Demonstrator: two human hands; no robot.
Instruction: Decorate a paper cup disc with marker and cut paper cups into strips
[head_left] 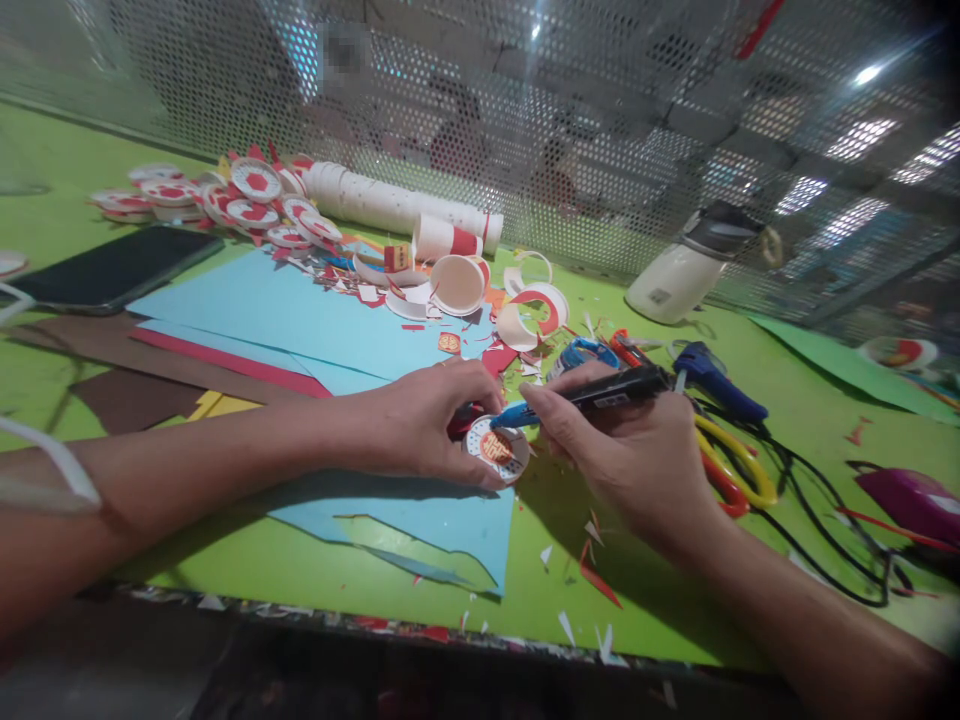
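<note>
My left hand (427,425) grips a small round paper disc (498,452) by its edge, with thumb and fingers on either side. The disc is white with blue marks around the rim and an orange patterned centre. In my right hand (637,450) is a marker pen (592,395), black-bodied with a blue front end. Its tip rests on or just over the disc's upper face; contact is too fine to tell. Light blue paper (420,510), with a strip cut out of it, lies under my left hand. What sits behind the disc in my left fingers is partly hidden.
Cut paper cups (459,283), red-and-white discs (255,180) and a long stack of cups (397,205) lie at the back. A phone (112,268) is at left. Scissors (739,465), a blue glue gun (716,385) with cable and a white bottle (679,275) stand right.
</note>
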